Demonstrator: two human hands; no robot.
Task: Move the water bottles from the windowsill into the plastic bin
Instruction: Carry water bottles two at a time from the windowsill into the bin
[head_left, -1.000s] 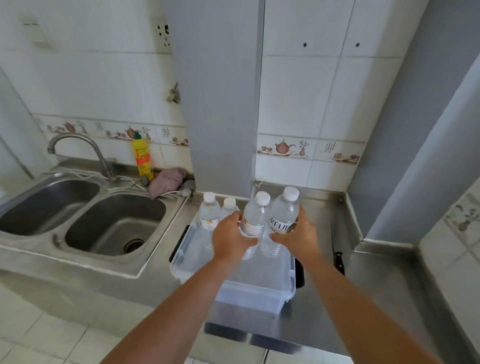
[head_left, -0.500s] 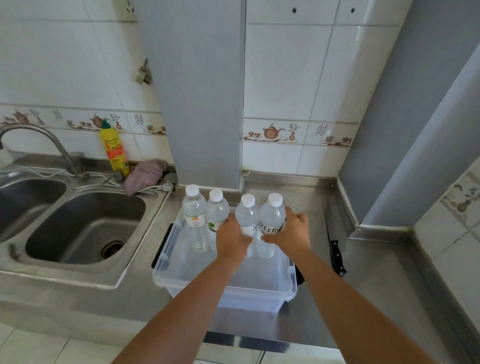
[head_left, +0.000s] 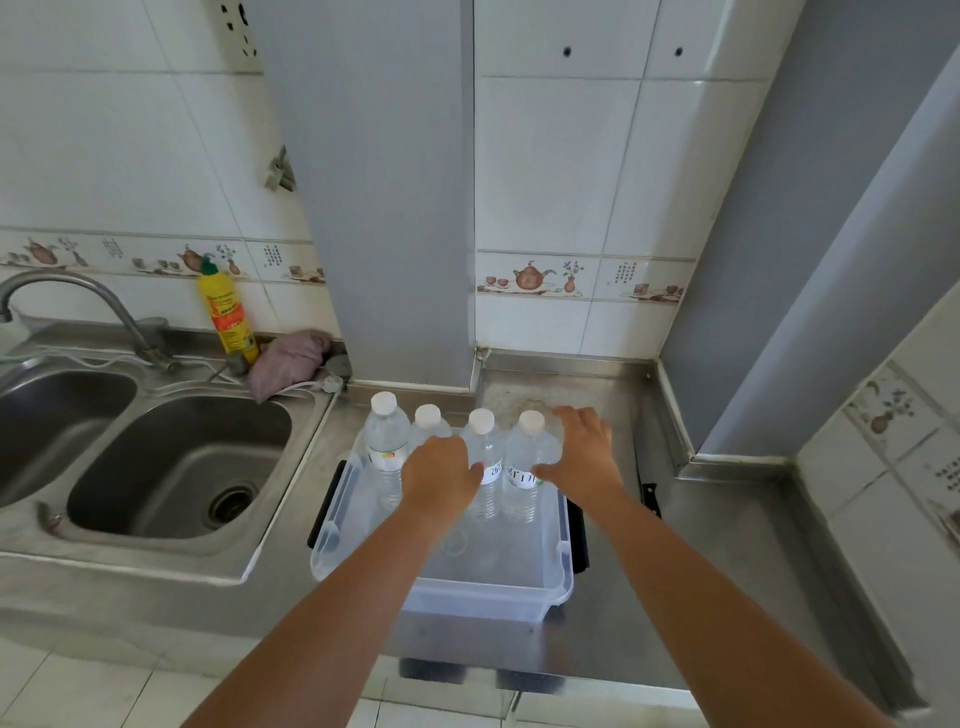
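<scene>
four water bottles stand upright in a row along the far side of the plastic bin: far-left bottle, second bottle, third bottle, right bottle. all four appear to be inside the bin walls, bases down on the bin floor as far as i can tell through the plastic.

left hand sits against the third bottle, partly covering the second; grip looks loosely curled on the third bottle's body, but whether it is actually clamping or just touching i cannot tell. right hand cups the right bottle from the outer side, fingers spread over its shoulder; grip is wide, more a rest than a squeeze.

progress judgement: placement of this pair is about finished, release is what's left here. the windowsill is not in view, so i can't say whether more bottles remain. front half of the bin has room.

materials: bottles are thin clear ribbed plastic with white screw caps and paper-like label bands, round section, likely slippery and easy to tip. bin is translucent, rectangular, rounded rim, dark latch handles on both sides. bench is brushed stainless steel, flat, smooth, so the bin could slide if pushed.
</scene>
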